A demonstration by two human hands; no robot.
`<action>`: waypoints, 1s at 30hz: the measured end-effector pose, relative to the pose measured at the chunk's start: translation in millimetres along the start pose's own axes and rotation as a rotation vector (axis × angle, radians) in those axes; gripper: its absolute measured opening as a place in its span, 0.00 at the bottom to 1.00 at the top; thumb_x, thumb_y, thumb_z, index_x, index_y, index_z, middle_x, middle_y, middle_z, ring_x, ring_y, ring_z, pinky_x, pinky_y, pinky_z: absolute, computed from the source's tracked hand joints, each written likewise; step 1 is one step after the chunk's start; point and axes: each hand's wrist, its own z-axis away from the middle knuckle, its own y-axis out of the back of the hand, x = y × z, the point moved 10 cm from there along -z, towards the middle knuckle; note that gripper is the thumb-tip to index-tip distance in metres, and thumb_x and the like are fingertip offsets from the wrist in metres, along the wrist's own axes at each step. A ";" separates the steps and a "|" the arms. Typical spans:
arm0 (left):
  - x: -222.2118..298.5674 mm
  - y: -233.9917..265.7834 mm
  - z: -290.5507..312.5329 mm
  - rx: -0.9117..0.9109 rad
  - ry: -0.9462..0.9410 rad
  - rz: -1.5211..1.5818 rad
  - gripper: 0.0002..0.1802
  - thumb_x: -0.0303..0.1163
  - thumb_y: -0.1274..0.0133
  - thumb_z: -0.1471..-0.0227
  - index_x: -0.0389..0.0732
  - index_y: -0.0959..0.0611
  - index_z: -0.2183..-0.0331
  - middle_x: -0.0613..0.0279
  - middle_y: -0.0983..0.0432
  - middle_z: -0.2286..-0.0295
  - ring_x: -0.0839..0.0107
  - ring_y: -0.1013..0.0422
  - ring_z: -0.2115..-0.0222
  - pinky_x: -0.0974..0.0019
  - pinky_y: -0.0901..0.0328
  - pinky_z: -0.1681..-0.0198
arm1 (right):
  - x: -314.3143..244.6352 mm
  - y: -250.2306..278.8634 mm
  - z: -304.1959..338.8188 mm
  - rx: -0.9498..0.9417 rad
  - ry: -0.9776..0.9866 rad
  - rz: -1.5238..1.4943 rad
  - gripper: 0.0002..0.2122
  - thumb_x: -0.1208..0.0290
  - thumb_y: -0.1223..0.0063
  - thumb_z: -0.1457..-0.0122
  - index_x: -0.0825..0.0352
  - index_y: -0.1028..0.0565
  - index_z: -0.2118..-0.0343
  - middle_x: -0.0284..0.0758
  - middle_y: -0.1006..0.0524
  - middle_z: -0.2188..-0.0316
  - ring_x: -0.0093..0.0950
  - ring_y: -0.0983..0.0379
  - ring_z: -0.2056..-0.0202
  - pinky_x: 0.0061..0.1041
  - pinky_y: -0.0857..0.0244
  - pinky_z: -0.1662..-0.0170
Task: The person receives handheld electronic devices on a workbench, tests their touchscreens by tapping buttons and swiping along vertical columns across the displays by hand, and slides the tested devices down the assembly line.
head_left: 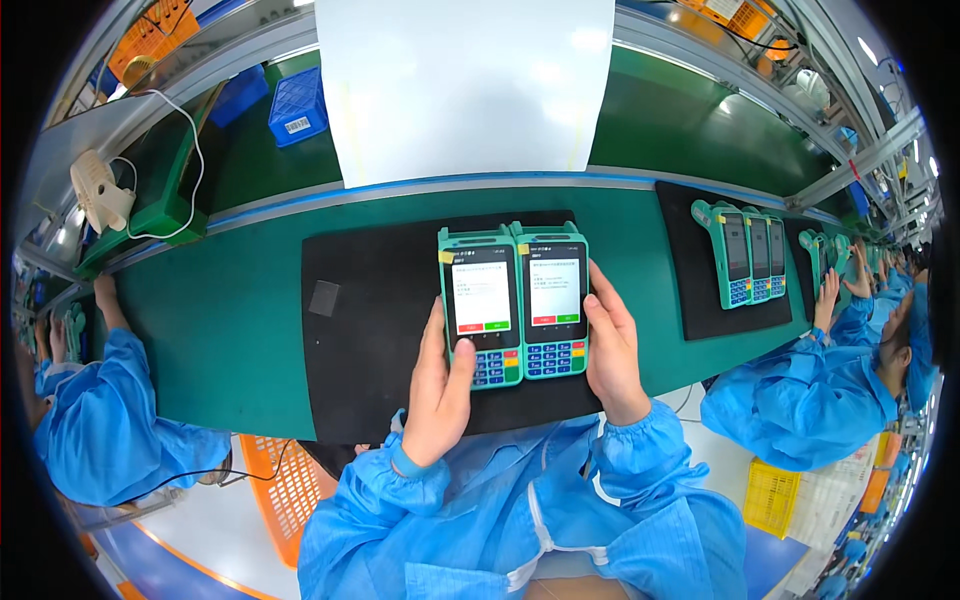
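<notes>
Two green card payment terminals stand side by side over the black mat, their screens lit. My left hand grips the left payment terminal along its left side, its thumb over the front near the top of the keypad. My right hand holds the right payment terminal by its right edge, thumb near the screen's side. Each screen shows a red and a green button below text. A yellow sticker marks the left one's upper corner. The undersides and some of my fingers are hidden.
Three similar terminals rest on another black mat at the right, near a co-worker in blue. Another co-worker sits at the left. A small dark square lies on my mat. A white board faces me behind the bench.
</notes>
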 end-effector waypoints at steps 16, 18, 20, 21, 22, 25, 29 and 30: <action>-14.1 18.8 17.9 0.248 -0.029 -0.026 0.28 0.23 0.45 0.50 0.34 0.40 0.51 0.49 0.37 0.52 0.66 0.38 0.51 0.64 0.44 0.45 | 19.8 -16.1 20.9 -0.142 0.020 0.050 0.30 0.84 0.58 0.45 0.71 0.46 0.37 0.43 0.47 0.36 0.36 0.51 0.35 0.34 0.55 0.34; -17.4 17.9 17.8 0.258 -0.025 -0.047 0.28 0.22 0.45 0.51 0.34 0.40 0.51 0.48 0.37 0.52 0.66 0.38 0.50 0.64 0.43 0.45 | 18.8 -16.6 22.3 -0.141 0.019 0.050 0.30 0.84 0.58 0.45 0.71 0.46 0.37 0.43 0.47 0.36 0.36 0.51 0.35 0.34 0.55 0.34; -20.3 15.9 18.6 0.253 -0.012 -0.118 0.30 0.19 0.45 0.52 0.31 0.42 0.52 0.44 0.41 0.50 0.62 0.39 0.49 0.60 0.43 0.45 | 18.4 -17.1 23.5 -0.143 0.016 0.048 0.30 0.84 0.58 0.45 0.71 0.47 0.37 0.43 0.47 0.36 0.36 0.51 0.35 0.34 0.55 0.34; -20.5 15.8 18.9 0.258 -0.009 -0.120 0.30 0.19 0.45 0.52 0.31 0.42 0.52 0.44 0.41 0.50 0.62 0.39 0.49 0.60 0.43 0.45 | 17.8 -17.2 23.6 -0.140 0.027 0.075 0.30 0.84 0.58 0.46 0.71 0.47 0.37 0.43 0.47 0.36 0.36 0.51 0.35 0.34 0.55 0.35; -19.5 14.0 17.6 0.258 -0.022 -0.119 0.29 0.19 0.45 0.52 0.31 0.42 0.52 0.44 0.41 0.50 0.62 0.39 0.49 0.60 0.43 0.45 | 17.1 -15.7 22.7 -0.133 0.038 0.101 0.31 0.84 0.58 0.46 0.72 0.47 0.37 0.43 0.47 0.36 0.36 0.50 0.35 0.34 0.54 0.35; -18.1 11.4 16.6 0.249 -0.032 -0.114 0.30 0.20 0.45 0.52 0.31 0.42 0.52 0.44 0.41 0.50 0.61 0.38 0.49 0.61 0.43 0.45 | 14.4 -14.3 21.1 -0.141 0.055 0.119 0.31 0.84 0.58 0.46 0.72 0.47 0.37 0.43 0.47 0.36 0.36 0.50 0.35 0.34 0.54 0.35; -20.9 11.6 16.2 0.245 0.042 0.023 0.35 0.21 0.46 0.51 0.30 0.45 0.46 0.44 0.41 0.49 0.61 0.39 0.48 0.61 0.42 0.45 | 15.4 -11.5 22.1 -0.122 0.037 0.118 0.31 0.84 0.58 0.46 0.72 0.47 0.37 0.44 0.47 0.36 0.36 0.50 0.35 0.34 0.55 0.35; -20.6 12.1 14.8 0.242 0.043 0.024 0.35 0.21 0.46 0.51 0.30 0.45 0.46 0.44 0.41 0.49 0.61 0.39 0.48 0.61 0.42 0.45 | 14.2 -11.5 22.1 -0.129 0.043 0.112 0.30 0.84 0.58 0.46 0.72 0.47 0.37 0.44 0.48 0.36 0.36 0.51 0.35 0.34 0.55 0.35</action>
